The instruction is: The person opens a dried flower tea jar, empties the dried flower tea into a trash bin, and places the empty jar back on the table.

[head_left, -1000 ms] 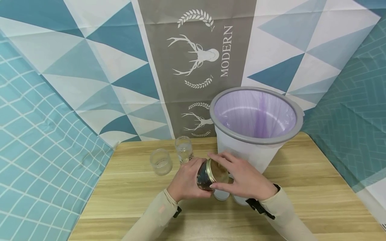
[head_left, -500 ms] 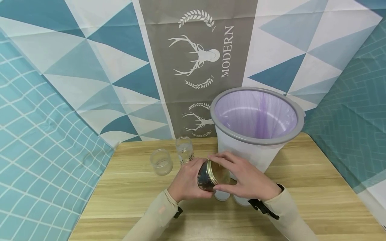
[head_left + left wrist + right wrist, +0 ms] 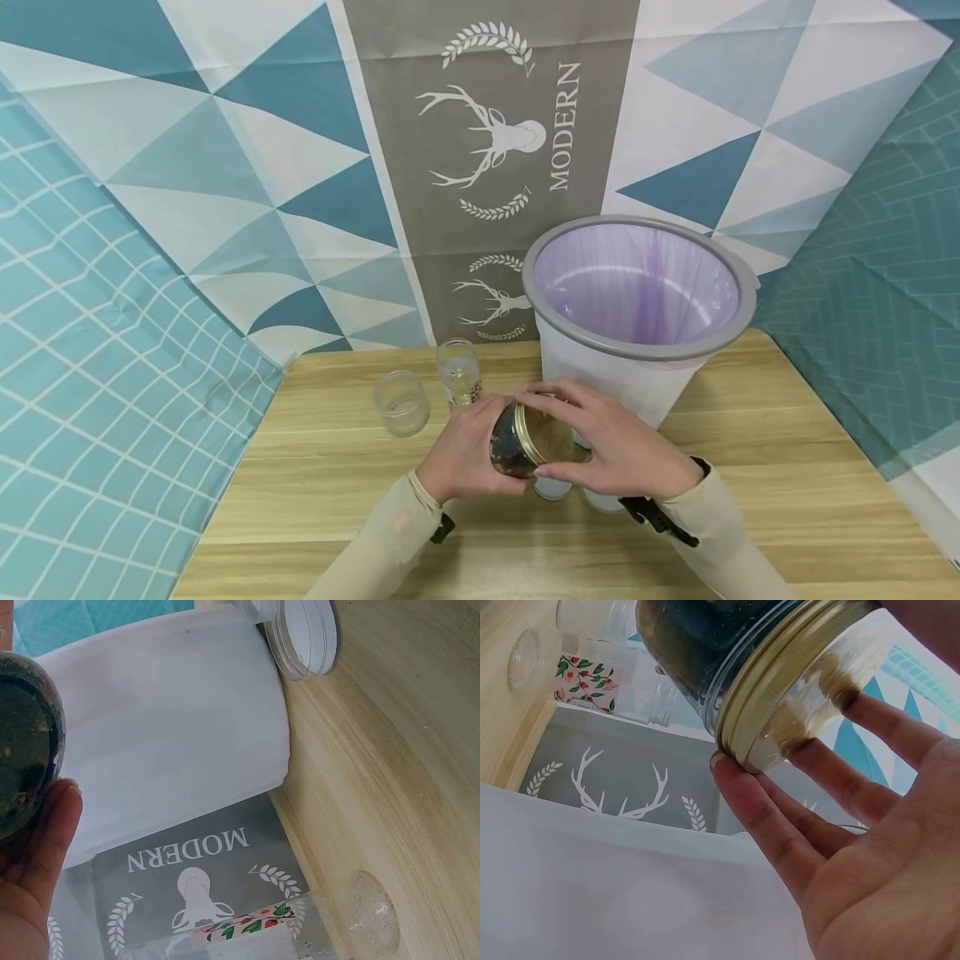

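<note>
A glass jar [image 3: 507,443] with dark contents is tilted between the two hands above the table, its gold lid [image 3: 546,432] facing right. My left hand [image 3: 467,457] grips the jar's body; the left wrist view shows its rounded base [image 3: 26,739] beside the fingers. My right hand [image 3: 617,440] holds the lid by its rim, thumb at the near side and fingers at the far side. In the right wrist view, fingertips touch the gold rim [image 3: 742,720] and the shiny lid top. The jar's lower side is partly hidden by the left hand.
Behind the hands stands a white bin [image 3: 600,379] with a purple liner. A short clear glass [image 3: 401,406] and a taller printed glass [image 3: 457,371] stand at back left. Two clear containers [image 3: 553,487] are partly hidden beneath the right hand. Patterned cloth [image 3: 375,208] hangs behind the table.
My right hand has shifted slightly to the right, its thumb moving a little along the lid's edge. The left hand and jar have hardly moved.
</note>
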The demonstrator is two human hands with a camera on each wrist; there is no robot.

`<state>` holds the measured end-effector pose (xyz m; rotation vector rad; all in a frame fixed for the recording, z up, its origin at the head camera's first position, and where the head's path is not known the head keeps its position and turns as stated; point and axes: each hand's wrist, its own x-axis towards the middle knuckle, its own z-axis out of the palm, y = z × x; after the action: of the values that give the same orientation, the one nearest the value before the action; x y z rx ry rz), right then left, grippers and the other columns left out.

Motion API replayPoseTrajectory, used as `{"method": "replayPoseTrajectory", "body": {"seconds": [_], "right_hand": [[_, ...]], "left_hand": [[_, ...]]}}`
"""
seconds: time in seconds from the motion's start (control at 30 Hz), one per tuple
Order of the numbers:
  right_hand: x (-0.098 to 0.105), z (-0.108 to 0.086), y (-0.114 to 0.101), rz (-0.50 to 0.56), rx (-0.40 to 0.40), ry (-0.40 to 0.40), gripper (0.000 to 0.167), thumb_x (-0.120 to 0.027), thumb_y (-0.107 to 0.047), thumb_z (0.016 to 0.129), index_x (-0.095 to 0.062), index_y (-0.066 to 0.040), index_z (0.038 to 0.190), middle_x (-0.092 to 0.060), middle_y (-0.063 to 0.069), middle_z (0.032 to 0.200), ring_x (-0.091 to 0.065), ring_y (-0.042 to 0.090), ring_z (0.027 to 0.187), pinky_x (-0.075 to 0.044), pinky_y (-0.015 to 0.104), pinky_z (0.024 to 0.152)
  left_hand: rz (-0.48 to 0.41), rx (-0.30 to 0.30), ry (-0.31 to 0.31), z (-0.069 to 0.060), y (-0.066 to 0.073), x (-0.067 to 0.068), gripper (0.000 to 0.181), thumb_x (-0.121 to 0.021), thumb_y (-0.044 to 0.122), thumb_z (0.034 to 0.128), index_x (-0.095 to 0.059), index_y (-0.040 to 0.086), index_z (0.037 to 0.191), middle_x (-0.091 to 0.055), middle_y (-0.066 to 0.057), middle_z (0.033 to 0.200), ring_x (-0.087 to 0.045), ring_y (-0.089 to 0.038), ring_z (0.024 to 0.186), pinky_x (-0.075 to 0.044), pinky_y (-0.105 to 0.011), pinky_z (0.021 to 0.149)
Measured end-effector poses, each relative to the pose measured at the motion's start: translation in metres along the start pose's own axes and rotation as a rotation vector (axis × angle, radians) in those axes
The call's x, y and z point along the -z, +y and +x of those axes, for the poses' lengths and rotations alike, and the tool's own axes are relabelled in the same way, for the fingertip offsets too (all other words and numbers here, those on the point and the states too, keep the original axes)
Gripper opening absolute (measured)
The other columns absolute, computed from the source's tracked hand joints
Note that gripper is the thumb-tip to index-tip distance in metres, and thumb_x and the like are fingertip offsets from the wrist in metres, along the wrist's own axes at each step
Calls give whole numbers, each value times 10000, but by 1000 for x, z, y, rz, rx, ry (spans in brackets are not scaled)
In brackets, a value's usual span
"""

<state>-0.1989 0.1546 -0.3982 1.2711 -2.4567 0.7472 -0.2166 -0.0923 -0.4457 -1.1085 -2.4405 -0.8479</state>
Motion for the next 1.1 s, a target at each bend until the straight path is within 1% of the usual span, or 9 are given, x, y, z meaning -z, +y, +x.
{"method": "replayPoseTrajectory", "body": {"seconds": [0.2, 0.3, 0.5, 0.6, 0.8, 0.97, 1.1], "right_hand": [[3, -1, -3, -9, 1, -9, 785, -808, -506, 858, -490, -287, 1542, -535, -26, 1481, -569, 177, 1300, -547, 434, 1012], [5, -1, -4, 0, 13, -11, 802, -834, -468, 843, -488, -294, 1544, -528, -19, 1495, -565, 178, 1306, -548, 444, 1011], [9, -1, -5, 30, 22, 0, 848, -899, -372, 789, -499, -306, 1534, -509, -37, 1510, -547, 182, 1322, -549, 451, 1008], [11, -2, -6, 36, 16, 3, 846, -907, -362, 782, -508, -306, 1526, -513, -40, 1499, -543, 182, 1326, -549, 452, 1005], [13, -2, -6, 36, 5, 3, 827, -898, -387, 790, -517, -294, 1518, -517, -39, 1496, -539, 190, 1338, -545, 462, 1015], [15, -3, -6, 33, -2, 1, 810, -890, -400, 801, -522, -291, 1514, -526, -34, 1497, -533, 188, 1359, -536, 458, 1037], [16, -4, -6, 30, -4, 4, 795, -883, -408, 809, -526, -287, 1510, -526, -35, 1501, -526, 190, 1374, -526, 460, 1053]], "left_hand": [[-43, 6, -17, 0, 1, 0, 827, -950, 386, 568, -602, 128, 1273, -681, 31, 1087, -655, -80, 949, -580, -245, 818], [-65, 9, -25, 0, 1, 0, 799, -950, 382, 569, -601, 140, 1245, -673, 44, 1073, -649, -73, 936, -576, -235, 812], [-110, 39, -44, -2, 0, 2, 827, -957, 363, 582, -602, 149, 1297, -685, 48, 1119, -655, -72, 990, -579, -263, 861], [-110, 42, -48, -3, -1, 2, 846, -958, 356, 579, -599, 145, 1316, -687, 47, 1122, -655, -74, 990, -582, -274, 864], [-105, 43, -45, -3, -2, 2, 838, -954, 361, 579, -603, 142, 1307, -686, 45, 1114, -652, -65, 975, -582, -270, 852], [-91, 40, -33, -3, -3, 2, 841, -956, 364, 572, -602, 149, 1305, -688, 50, 1123, -654, -66, 990, -580, -272, 865], [-78, 39, -16, -4, -3, 2, 866, -975, 330, 545, -606, 150, 1307, -693, 46, 1137, -658, -78, 995, -582, -278, 862]]}}
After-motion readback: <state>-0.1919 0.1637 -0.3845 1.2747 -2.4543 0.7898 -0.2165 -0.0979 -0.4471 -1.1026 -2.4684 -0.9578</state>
